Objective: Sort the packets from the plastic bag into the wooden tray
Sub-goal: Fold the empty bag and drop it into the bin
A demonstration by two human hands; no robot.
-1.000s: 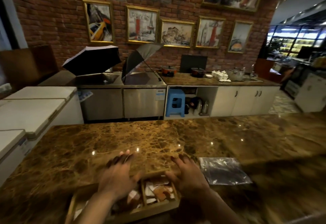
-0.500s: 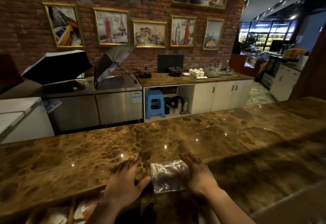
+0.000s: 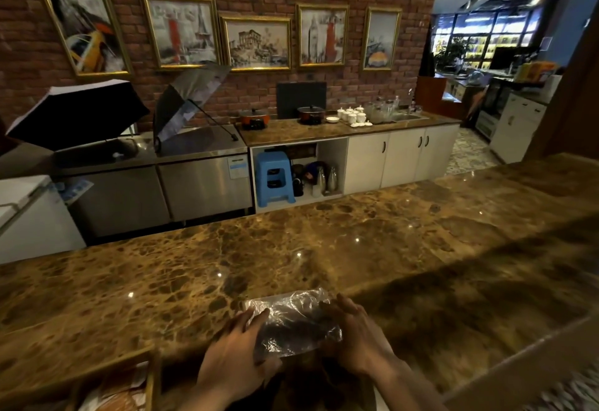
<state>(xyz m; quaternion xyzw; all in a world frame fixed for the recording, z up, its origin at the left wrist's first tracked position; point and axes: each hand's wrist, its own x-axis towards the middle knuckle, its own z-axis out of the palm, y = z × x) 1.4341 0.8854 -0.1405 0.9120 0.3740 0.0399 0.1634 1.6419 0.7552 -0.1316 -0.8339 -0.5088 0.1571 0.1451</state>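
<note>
A crumpled clear plastic bag (image 3: 291,320) lies on the brown marble counter near its front edge. My left hand (image 3: 235,357) grips the bag's left side, fingers curled on the plastic. My right hand (image 3: 359,336) presses against its right side. The bag looks dark inside; I cannot tell what it holds. The wooden tray (image 3: 152,378) sits at the bottom left, mostly cut off by the frame, with white and orange packets (image 3: 120,391) showing in its nearest compartment.
The marble counter (image 3: 324,248) stretches wide to both sides and ahead. Beyond it stand steel units with two open umbrellas (image 3: 77,112), a blue stool (image 3: 274,177) and white cabinets. A lighter ledge (image 3: 518,371) runs along the bottom right.
Both hands left the tray and moved right to the plastic bag. They have closed in on its two sides and bunched it up. The view has swung right, pushing the tray to the corner.
</note>
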